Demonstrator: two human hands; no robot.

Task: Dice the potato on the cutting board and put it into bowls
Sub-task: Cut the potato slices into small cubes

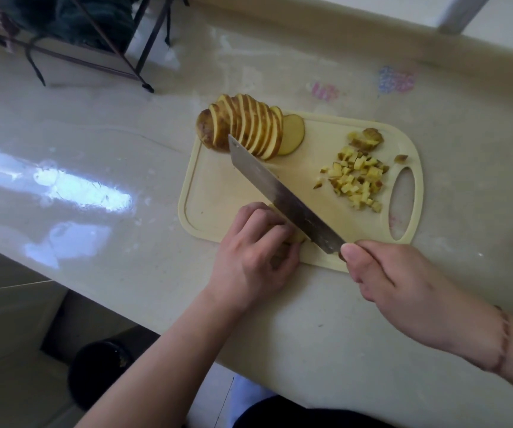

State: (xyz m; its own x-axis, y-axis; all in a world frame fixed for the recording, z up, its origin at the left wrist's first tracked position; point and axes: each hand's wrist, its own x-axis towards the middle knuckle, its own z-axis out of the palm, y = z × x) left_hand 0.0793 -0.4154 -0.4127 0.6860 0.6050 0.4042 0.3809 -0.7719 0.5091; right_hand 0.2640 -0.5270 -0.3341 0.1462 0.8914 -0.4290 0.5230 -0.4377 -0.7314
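Note:
A pale yellow cutting board [215, 186] lies on the counter. At its far left corner stands a sliced potato [243, 126], the slices leaning together in a row. A heap of small potato dice [355, 180] lies near the board's handle hole. My right hand [409, 291] grips the handle of a cleaver-style knife [280, 196], whose blade runs diagonally across the board toward the slices. My left hand [255, 254] has its fingers curled over potato slices [297, 237] at the board's near edge, right beside the blade. These slices are mostly hidden under the fingers.
The glossy beige counter [94, 168] ends at a near edge running down to the right. A dark metal rack [101, 38] stands at the back left. A raised ledge [372, 44] runs along the far side. Below the counter is a dark round bin [101, 372].

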